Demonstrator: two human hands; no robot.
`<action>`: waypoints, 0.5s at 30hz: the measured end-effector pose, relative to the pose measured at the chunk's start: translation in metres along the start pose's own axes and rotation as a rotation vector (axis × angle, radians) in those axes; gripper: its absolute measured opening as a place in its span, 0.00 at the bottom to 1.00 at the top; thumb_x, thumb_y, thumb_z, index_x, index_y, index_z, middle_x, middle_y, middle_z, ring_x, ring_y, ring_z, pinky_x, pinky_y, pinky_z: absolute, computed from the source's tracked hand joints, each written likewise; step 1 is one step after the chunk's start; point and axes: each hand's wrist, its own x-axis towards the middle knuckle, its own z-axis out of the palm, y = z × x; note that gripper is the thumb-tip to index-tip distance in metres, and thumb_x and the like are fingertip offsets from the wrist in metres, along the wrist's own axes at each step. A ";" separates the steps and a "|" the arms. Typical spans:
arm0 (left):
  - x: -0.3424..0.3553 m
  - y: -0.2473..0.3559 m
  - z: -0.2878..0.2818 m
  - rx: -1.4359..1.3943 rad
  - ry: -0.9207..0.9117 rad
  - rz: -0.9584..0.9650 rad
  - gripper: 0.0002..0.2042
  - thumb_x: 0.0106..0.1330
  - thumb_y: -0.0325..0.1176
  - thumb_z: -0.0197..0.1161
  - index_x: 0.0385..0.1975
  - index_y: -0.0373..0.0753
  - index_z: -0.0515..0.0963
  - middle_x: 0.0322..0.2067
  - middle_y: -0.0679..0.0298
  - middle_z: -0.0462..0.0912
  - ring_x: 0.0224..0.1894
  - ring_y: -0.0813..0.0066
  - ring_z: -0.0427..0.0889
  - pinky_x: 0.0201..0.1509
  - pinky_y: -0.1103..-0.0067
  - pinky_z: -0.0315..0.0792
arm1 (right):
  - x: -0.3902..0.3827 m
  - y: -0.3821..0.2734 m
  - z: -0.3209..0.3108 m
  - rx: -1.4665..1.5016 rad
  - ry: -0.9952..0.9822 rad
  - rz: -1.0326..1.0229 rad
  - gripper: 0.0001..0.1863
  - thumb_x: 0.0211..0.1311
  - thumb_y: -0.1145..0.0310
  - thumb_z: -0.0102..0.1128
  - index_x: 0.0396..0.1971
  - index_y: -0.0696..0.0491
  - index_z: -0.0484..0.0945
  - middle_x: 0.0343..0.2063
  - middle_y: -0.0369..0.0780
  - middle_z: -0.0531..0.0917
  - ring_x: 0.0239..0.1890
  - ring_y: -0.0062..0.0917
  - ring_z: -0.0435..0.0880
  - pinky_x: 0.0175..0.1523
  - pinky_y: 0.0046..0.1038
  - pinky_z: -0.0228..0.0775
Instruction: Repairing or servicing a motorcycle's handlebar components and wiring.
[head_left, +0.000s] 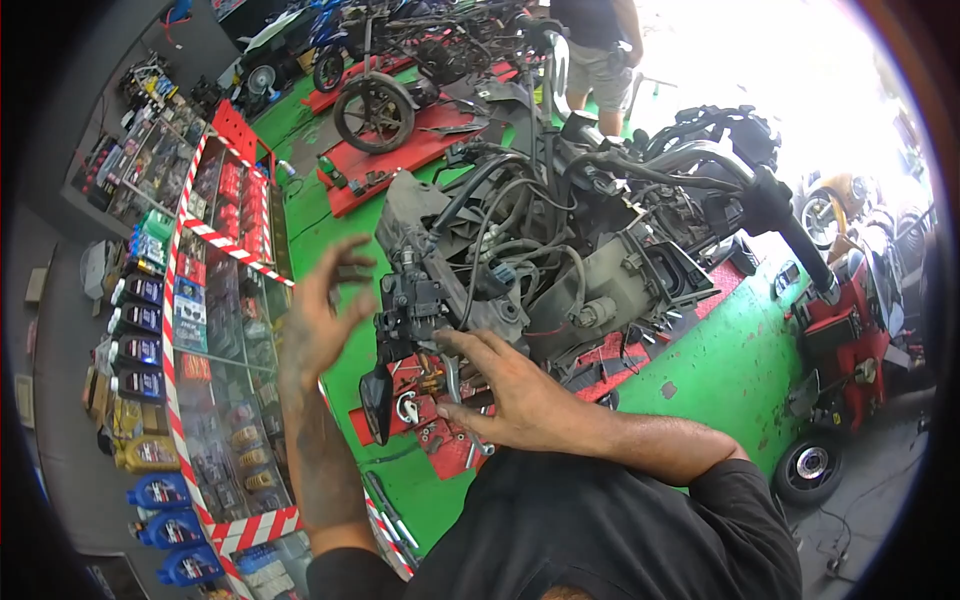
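Observation:
The bared black front end of a stripped motorcycle (530, 260) stands before me, its cables and wiring exposed. My left hand (335, 310) is raised beside it, slightly blurred, fingers apart and holding nothing. A black bracket (412, 298) with a turn signal (375, 400) hanging below it lies between my hands. With fingertips close to the bracket, my right hand (525, 395) has its fingers stretched and thumb apart. A bent silver bar, perhaps a wrench (454, 375), runs beneath the thumb; I cannot tell whether the hand bears on it.
Loose parts and tools cover a red lift platform (455, 455) below the motorcycle. Left is a glass display case (225, 370) edged in red-white tape, with bottles (140, 350) alongside. Behind stand other motorcycles (375, 112) and a person (597, 60). A wheel (808, 465) lies right.

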 end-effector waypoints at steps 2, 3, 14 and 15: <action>-0.025 0.000 0.013 0.086 -0.073 0.000 0.50 0.46 0.54 0.83 0.71 0.43 0.67 0.54 0.51 0.82 0.55 0.58 0.84 0.60 0.65 0.77 | -0.001 -0.001 0.001 0.084 0.010 -0.051 0.39 0.64 0.60 0.72 0.70 0.58 0.63 0.54 0.50 0.72 0.53 0.38 0.83 0.57 0.37 0.79; -0.031 0.001 0.020 0.179 -0.139 -0.006 0.58 0.41 0.55 0.86 0.74 0.45 0.62 0.57 0.50 0.80 0.59 0.54 0.82 0.64 0.62 0.75 | -0.001 -0.005 0.000 0.073 0.020 -0.042 0.39 0.64 0.60 0.72 0.70 0.58 0.63 0.54 0.50 0.72 0.53 0.38 0.83 0.57 0.37 0.79; -0.029 -0.030 0.041 0.027 -0.051 -0.040 0.58 0.39 0.42 0.89 0.74 0.43 0.59 0.56 0.48 0.83 0.56 0.58 0.85 0.62 0.63 0.78 | -0.002 -0.003 -0.004 0.008 -0.042 -0.069 0.30 0.66 0.60 0.69 0.63 0.57 0.72 0.56 0.48 0.75 0.57 0.39 0.80 0.60 0.37 0.76; -0.030 -0.037 0.042 -0.032 -0.039 -0.054 0.56 0.40 0.38 0.88 0.73 0.44 0.61 0.52 0.50 0.85 0.54 0.59 0.87 0.60 0.65 0.79 | -0.008 -0.002 -0.007 0.008 -0.041 -0.067 0.30 0.66 0.60 0.69 0.63 0.57 0.72 0.56 0.48 0.75 0.57 0.39 0.80 0.60 0.37 0.76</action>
